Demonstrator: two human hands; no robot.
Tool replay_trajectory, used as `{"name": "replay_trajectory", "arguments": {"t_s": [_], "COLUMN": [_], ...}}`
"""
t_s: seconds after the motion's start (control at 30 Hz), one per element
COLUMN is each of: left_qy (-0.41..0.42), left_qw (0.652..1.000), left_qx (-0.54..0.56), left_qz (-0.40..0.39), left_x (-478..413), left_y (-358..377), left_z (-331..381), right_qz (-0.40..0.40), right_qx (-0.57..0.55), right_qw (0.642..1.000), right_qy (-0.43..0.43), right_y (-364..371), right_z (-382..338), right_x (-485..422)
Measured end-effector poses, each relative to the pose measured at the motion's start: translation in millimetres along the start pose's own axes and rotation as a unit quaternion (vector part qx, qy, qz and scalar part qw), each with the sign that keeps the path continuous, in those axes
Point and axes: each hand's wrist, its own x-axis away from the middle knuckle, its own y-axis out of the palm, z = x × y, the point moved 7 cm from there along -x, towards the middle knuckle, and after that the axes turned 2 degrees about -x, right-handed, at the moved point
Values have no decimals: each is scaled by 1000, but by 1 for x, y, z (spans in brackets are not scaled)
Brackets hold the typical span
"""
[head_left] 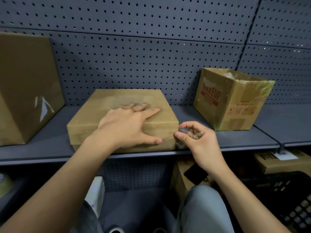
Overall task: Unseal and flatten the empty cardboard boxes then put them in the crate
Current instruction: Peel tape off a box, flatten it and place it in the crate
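**Tape pinched at the corner of a flat box on the shelf**

Nearest the camera, below the flat box (pixel 104 105), a knee in grey trousers (pixel 202 209) shows. A black crate (pixel 289 199) sits low down, below and to the right of the box.

The left hand (pixel 127 125) lies on the box, palm down. Its fingers are straight and spread over the lid, and its thumb presses the front face. The right hand (pixel 196 137) is at the box's front right corner. Its fingers are curled, and thumb and forefinger pinch a crumpled bit of clear tape (pixel 185 131). The two hands are apart, the left on the lid and the right just beside the corner.

The box is low, plain brown and closed, and a dull band of tape runs across its top. It rests at the front edge of the grey shelf (pixel 235 140).

To its left stands a tall box (pixel 25 84) with a shiny tape patch. Behind it to the right is an open box (pixel 234 101), tilted, with red print and loose tape at its rim. A grey pegboard (pixel 151 56) stands behind all of them.
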Motion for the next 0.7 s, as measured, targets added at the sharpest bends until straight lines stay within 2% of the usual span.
{"name": "replay_trajectory", "arguments": {"t_s": [0.23,0.37,0.5,0.63,0.7], "left_qy": [15,20,29,38,44], "left_qw": [1000,999,999,999,999], "left_qx": [20,20,8,14,11], "left_qz": [-19,-18,-23,-26,-25], "left_x": [6,9,9,14,20], "left_y": [0,-3,-3,-2,-1], "left_z": [-3,-3,-2,-11,-19], "right_qz": [-37,-2,14,142,151], "right_qx": [-29,-153,-93,-160,-118], "right_qw": [999,985,993,973,978], "right_qy": [21,78,77,90,80], "right_y": [-8,-9,-5,-38,-53], "right_z": [1,10,14,18,14], "right_x": [-2,-6,-10,-20,-23]}}
